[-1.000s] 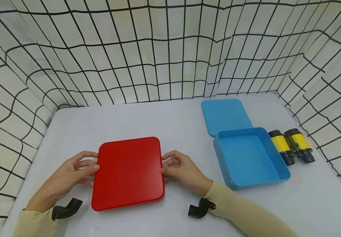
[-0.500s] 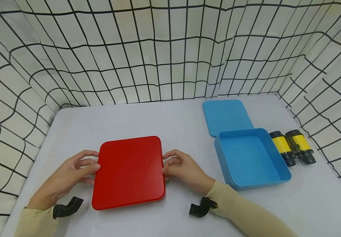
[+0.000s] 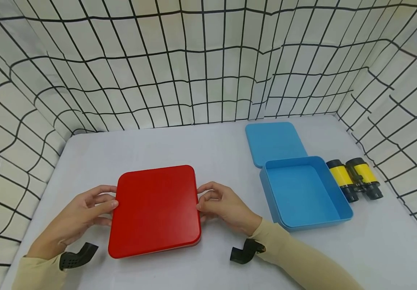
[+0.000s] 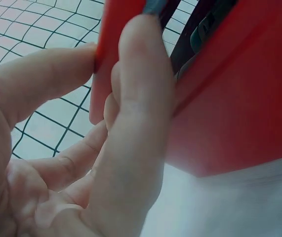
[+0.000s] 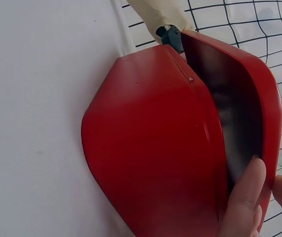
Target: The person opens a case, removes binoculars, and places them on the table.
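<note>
Barely shifted, the lid [image 3: 154, 211], pinched by curled left hand [image 3: 79, 215] and right hand [image 3: 228, 209], gapes over the box [image 5: 150, 138] between them, seemingly mid-lift, needing level raising.

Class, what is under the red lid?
Below the red lid is the red box, a gap between them. The lid hides most of the box's inside; what shows is unclear.

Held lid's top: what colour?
The lid is plain glossy red on top; the head view shows it best.
</note>
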{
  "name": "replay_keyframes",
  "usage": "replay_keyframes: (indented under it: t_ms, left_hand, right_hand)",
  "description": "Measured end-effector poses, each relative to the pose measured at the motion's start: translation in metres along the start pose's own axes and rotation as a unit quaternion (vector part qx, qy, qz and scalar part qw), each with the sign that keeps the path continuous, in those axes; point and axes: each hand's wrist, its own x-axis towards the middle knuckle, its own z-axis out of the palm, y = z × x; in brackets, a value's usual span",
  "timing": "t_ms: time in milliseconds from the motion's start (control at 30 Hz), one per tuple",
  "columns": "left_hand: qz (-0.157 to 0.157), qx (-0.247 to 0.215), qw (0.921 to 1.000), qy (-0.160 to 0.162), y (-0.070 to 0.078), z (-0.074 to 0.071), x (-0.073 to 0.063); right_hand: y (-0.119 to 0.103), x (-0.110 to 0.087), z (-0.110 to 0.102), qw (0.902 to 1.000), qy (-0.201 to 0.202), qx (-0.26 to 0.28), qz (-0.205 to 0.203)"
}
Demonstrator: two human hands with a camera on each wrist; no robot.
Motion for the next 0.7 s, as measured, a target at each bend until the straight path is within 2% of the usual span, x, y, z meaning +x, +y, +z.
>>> replay_keyframes:
  t_ms: [300, 700]
  left_hand:
    - [-0.009, 0.002, 1.0000, 0.002, 0.0038, 0.0011, -0.0008]
    - [-0.001, 0.005, 1.0000, 0.004, 0.0059, 0.0027, -0.0026]
  right_hand:
    - [-0.0034, -0.0001, 0.0003, 1.0000, 0.005, 0.000, -0.002]
    - [-0.0065, 0.0004, -0.0019, 0.9999, -0.005, -0.009, -0.004]
